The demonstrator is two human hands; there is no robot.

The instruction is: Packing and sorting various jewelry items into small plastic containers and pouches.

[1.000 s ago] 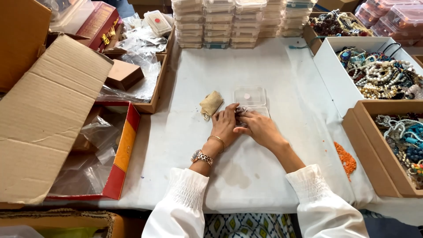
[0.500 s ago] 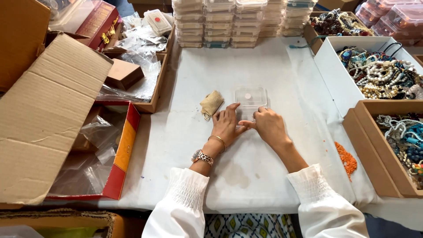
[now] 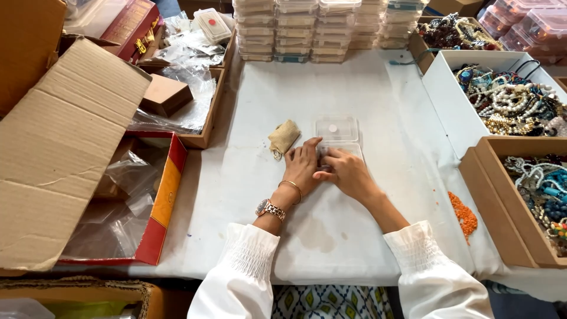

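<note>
A small clear plastic box (image 3: 338, 137) lies open on the white table cover (image 3: 354, 94), its lid flipped back toward the far side. My left hand (image 3: 302, 168) rests flat at the box's near left corner, fingers touching its edge. My right hand (image 3: 348, 172) presses on the near half of the box, fingers bent over something small I cannot make out. A folded tan cloth pouch (image 3: 283, 137) lies just left of my left hand. A watch and a bangle are on my left wrist.
Stacks of clear plastic boxes (image 3: 307, 29) line the far edge. A white bin (image 3: 437, 88) and a brown box (image 3: 496, 207) with bead jewellery stand at right. Orange beads (image 3: 463, 214) lie spilled near the brown box. Cardboard boxes (image 3: 65, 136) with plastic bags crowd the left.
My hands have shifted slightly over the clear box. The right hand moved onto the box's near half and then drew back toward the left hand.
</note>
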